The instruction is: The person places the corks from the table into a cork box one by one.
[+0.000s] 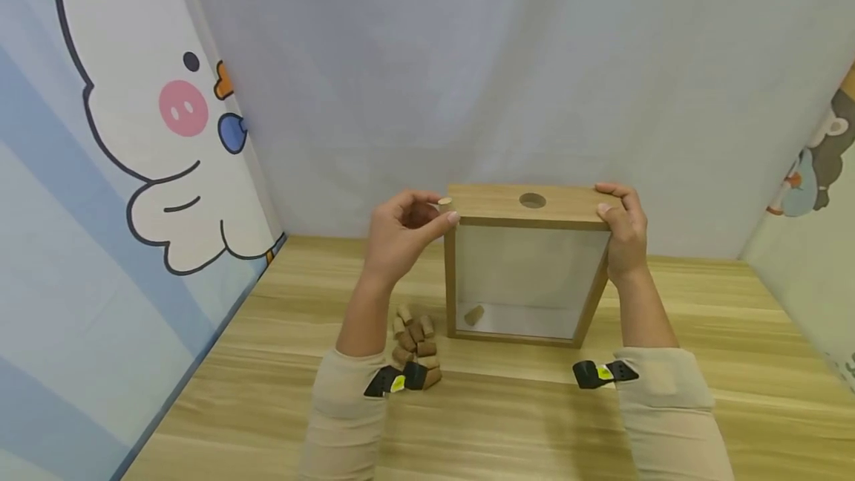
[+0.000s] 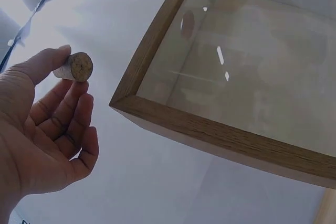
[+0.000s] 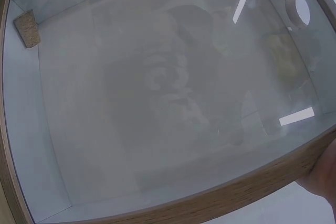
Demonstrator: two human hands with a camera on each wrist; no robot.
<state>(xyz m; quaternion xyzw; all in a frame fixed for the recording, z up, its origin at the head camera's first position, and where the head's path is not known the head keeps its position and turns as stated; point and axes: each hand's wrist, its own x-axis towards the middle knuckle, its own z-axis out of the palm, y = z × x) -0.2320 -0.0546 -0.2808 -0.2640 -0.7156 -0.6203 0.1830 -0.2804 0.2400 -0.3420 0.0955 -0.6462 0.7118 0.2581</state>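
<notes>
My left hand [image 1: 398, 237] pinches a cork [image 2: 75, 68] between thumb and fingertips, beside the upper left corner of a wooden shadow box [image 1: 514, 223]. The box stands upright on the table, with a clear front panel and a round hole [image 1: 532, 200] in its top. At its upper right corner my right hand [image 1: 626, 232] grips the frame, fingertips resting on the top side. One cork [image 1: 474, 315] lies inside at the bottom left, also in view through the panel in the right wrist view. Several loose corks [image 1: 415, 340] lie in a pile left of the box.
A wood-grain table [image 1: 508, 421] carries the box and the corks. Behind it hangs a pale curtain [image 1: 414, 80], and a cartoon-printed curtain [image 1: 133, 191] runs along the left side. Black straps with yellow marks sit at both wrists.
</notes>
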